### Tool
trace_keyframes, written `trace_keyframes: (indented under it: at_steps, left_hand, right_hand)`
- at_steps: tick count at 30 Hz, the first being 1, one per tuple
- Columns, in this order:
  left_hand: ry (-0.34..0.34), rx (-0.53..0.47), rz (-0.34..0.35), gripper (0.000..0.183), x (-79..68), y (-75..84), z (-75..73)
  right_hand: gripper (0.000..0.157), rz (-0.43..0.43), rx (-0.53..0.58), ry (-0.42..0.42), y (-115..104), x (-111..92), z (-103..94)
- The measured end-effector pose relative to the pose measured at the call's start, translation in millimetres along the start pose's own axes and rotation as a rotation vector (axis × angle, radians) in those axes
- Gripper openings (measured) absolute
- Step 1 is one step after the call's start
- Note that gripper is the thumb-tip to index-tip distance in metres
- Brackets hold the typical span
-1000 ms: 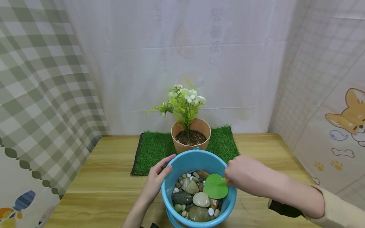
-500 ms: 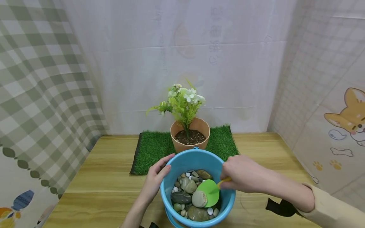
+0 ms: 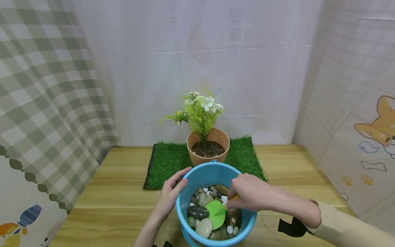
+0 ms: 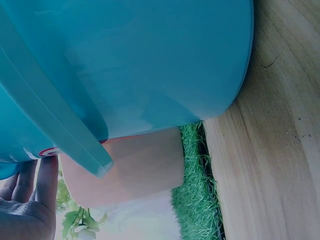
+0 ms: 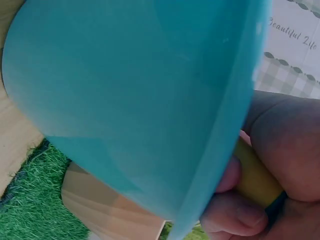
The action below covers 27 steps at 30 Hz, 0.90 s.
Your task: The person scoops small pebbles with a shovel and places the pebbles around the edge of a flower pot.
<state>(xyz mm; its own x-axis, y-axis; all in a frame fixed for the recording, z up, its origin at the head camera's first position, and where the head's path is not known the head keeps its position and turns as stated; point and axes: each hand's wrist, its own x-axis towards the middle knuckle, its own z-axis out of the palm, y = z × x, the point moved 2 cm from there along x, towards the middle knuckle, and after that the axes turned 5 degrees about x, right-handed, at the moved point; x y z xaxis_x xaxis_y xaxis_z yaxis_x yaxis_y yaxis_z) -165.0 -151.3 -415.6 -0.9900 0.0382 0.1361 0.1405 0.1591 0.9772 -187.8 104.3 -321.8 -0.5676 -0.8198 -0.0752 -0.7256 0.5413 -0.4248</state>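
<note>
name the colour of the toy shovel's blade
Bright green; the toy shovel's blade shows best in the head view.

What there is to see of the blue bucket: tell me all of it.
The blue bucket is round, smooth and plastic-looking, with a thick rim and a handle swung down. It stands upright on the wooden table, in front of the plant pot. Stones of mixed sizes lie inside. The left hand touches its rim; the right hand works a green scoop among the stones.
</note>
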Motion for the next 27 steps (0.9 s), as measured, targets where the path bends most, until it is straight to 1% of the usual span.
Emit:
trace_keyframes:
  at_steps: [4,12,18,21,25,27]
  left_hand:
    - [0.003,-0.005,0.002,0.043,0.1,-0.7,1.3]
    - [0.007,0.005,0.008,0.043,-0.1,0.1,2.0]
    - [0.008,0.005,0.018,0.043,-0.5,-0.2,3.7]
    - [0.006,0.006,0.018,0.043,-0.4,-0.1,3.5]
    - [0.013,0.011,0.018,0.043,-0.2,0.0,2.3]
    - [0.013,0.011,0.015,0.043,0.0,-0.2,2.2]
  right_hand:
    - [0.014,-0.015,0.021,0.016,4,-2,2.5]
    - [0.016,-0.038,0.001,0.053,5,-4,2.3]
    - [0.016,-0.084,-0.022,0.073,6,-8,3.1]
    - [0.020,-0.110,-0.044,0.078,6,-6,6.8]
    - [0.027,-0.154,-0.081,0.086,8,1,15.6]
    - [0.023,-0.162,-0.079,0.090,10,4,18.4]
